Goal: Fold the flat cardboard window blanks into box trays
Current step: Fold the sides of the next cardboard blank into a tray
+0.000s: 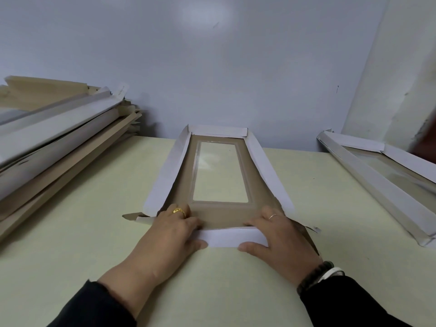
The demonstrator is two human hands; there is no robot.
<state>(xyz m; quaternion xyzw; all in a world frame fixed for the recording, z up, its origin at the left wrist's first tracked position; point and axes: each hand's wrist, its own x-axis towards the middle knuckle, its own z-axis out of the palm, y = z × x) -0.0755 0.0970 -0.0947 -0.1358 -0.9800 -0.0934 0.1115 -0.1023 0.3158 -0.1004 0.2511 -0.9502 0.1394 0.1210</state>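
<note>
The blank (220, 175) lies mid-table (94, 208), three walls raised. Left hand (174, 230) and right hand (280, 234) pinch the near flap (232, 238), fingers inside, thumbs outside, likely to crease it upright.

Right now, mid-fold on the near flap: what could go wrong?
1. Both the left hand and the right hand pinch the near flap, while the corner tabs splay outward loose; they may end up outside the wall instead of tucked.
2. The long side walls lean outward unheld and could flop flat.
3. Fingers press close to the clear window film; a slip might crease it.
</note>
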